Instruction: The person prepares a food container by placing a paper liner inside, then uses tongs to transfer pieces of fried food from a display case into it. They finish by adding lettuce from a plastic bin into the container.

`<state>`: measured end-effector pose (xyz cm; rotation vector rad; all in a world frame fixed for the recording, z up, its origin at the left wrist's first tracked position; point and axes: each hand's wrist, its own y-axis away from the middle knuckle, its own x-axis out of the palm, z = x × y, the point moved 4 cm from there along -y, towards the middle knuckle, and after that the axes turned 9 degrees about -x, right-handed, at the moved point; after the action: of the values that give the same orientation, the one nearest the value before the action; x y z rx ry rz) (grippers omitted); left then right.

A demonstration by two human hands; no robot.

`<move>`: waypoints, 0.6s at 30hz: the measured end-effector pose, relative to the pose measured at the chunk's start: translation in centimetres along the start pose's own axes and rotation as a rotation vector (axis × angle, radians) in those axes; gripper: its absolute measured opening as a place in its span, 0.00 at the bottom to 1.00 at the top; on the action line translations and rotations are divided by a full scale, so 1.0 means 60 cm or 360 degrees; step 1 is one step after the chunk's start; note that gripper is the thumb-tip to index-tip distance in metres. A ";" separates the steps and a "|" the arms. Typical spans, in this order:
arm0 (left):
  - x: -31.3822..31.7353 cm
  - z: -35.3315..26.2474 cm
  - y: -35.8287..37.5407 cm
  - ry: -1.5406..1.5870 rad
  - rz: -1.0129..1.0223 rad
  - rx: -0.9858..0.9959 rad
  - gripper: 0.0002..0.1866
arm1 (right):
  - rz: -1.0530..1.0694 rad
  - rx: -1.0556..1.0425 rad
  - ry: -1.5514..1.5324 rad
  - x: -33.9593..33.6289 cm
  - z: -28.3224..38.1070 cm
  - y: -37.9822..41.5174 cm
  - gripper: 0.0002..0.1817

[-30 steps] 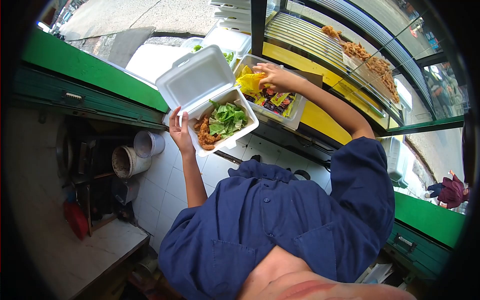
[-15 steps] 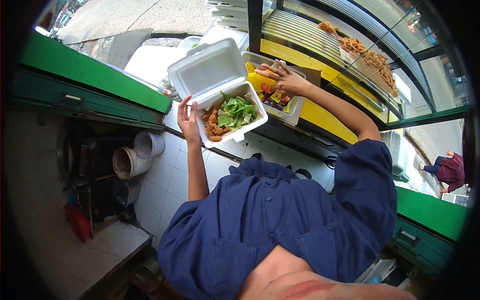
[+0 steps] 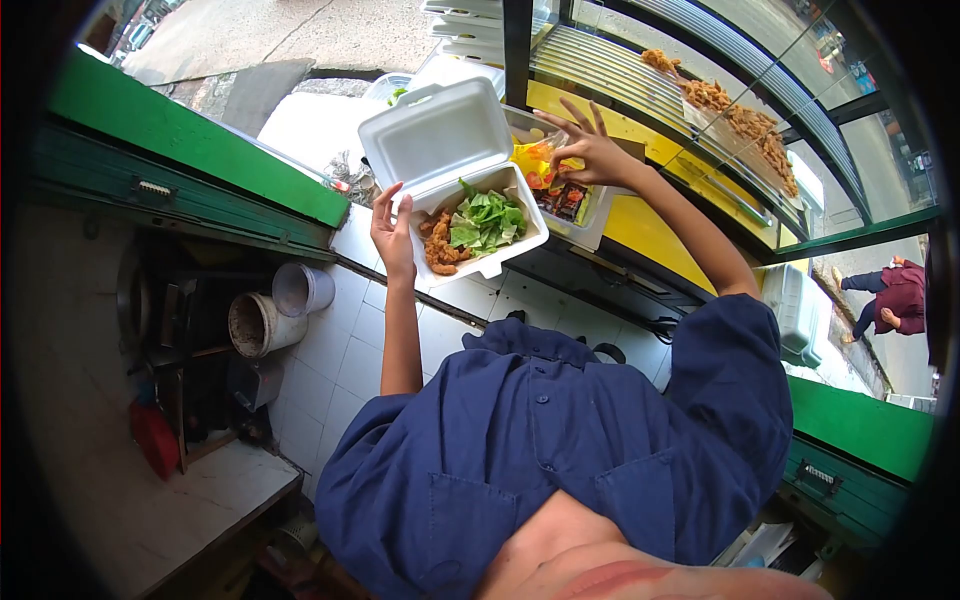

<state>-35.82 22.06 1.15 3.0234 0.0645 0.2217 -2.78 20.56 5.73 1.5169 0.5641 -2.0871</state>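
My left hand (image 3: 392,228) holds an open white foam box (image 3: 440,135) by its left side, lid tipped up. Inside the box lie green lettuce (image 3: 487,222) and fried chicken pieces (image 3: 440,250). Just right of the box, my right hand (image 3: 598,155) is raised over a clear tub (image 3: 592,228) of red and yellow sauce sachets. Thumb and forefinger pinch a small yellowish sachet (image 3: 543,152), and the other fingers are spread. The foam box hides part of the tub.
A glass display case (image 3: 800,110) holds fried pieces (image 3: 740,120) at upper right. Stacked foam boxes (image 3: 465,20) stand at the top. A green counter edge (image 3: 200,140) runs on the left, with two buckets (image 3: 258,322) on the tiled floor. A person in maroon (image 3: 895,295) walks outside, far right.
The foam box has moved up and to the right, closer to the tub. My right hand has lifted out of the tub with a sachet, fingers now spread.
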 end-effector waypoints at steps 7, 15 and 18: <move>0.020 -0.018 -0.002 0.0083 0.0136 -0.0024 0.12 | -0.0458 0.0028 -0.1127 -0.118 0.115 -0.061 0.10; 0.018 -0.026 0.025 0.0195 0.0218 0.0029 0.26 | -0.0051 -0.0275 -0.0753 -0.046 0.248 -0.110 0.26; 0.046 -0.016 0.034 0.0239 0.0207 0.0044 0.35 | -0.0434 -0.0358 -0.0340 -0.074 0.212 -0.099 0.28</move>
<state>-33.17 20.28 2.71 3.0356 -0.1178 0.4629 -14.80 18.37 13.97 1.1261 0.9311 -2.2613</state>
